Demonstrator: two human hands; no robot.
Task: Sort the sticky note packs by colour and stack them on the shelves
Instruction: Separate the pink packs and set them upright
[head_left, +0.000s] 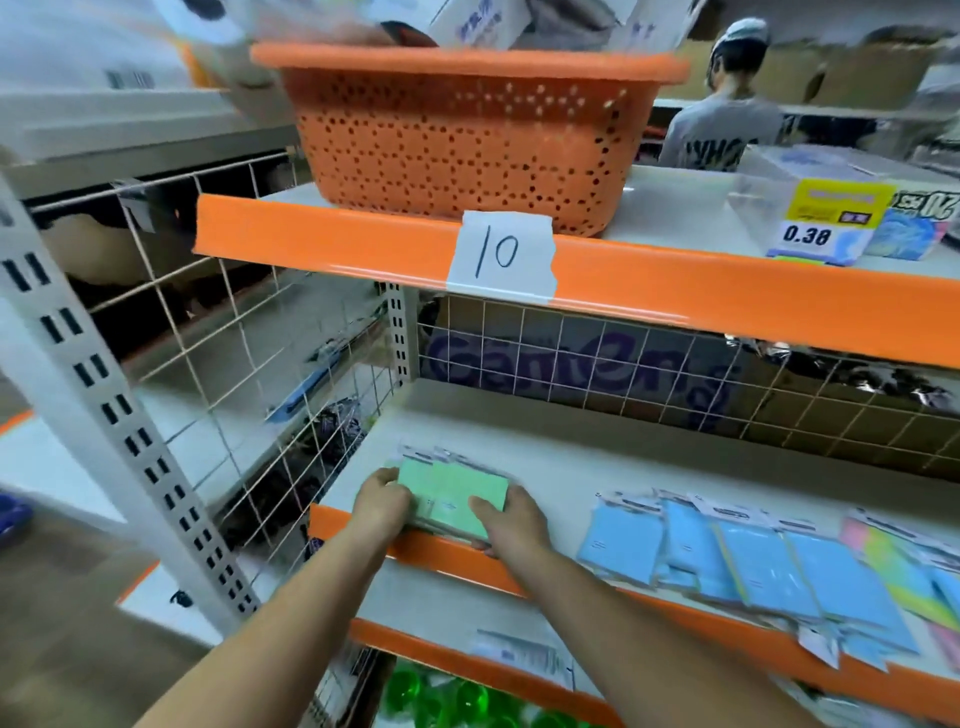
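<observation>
On the middle shelf (545, 467) of a shop rack, the left hand (382, 501) and right hand (511, 519) are grasping the green packs (457, 496) at its front-left edge; overhanging, they risk slipping off if released unevenly.

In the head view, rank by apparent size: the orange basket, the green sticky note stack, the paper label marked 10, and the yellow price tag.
Largest to smallest as they look:
1. orange basket
2. green sticky note stack, partly covered by the left hand and right hand
3. and 4. paper label marked 10 and yellow price tag: look alike, not ranked.
</observation>
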